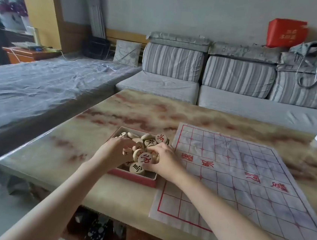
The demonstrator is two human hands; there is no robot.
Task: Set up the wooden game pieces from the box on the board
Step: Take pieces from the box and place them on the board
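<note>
Red box (134, 178) sits on worktop (67, 161), left of board (244, 183). Right hand (166, 160) curls round wooden pieces (145, 158) inside; left hand (114, 153) lies among them, grip indeterminable.

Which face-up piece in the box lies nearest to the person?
The black-marked piece at the near wall of the box; the red-marked piece lies just behind it.
</note>
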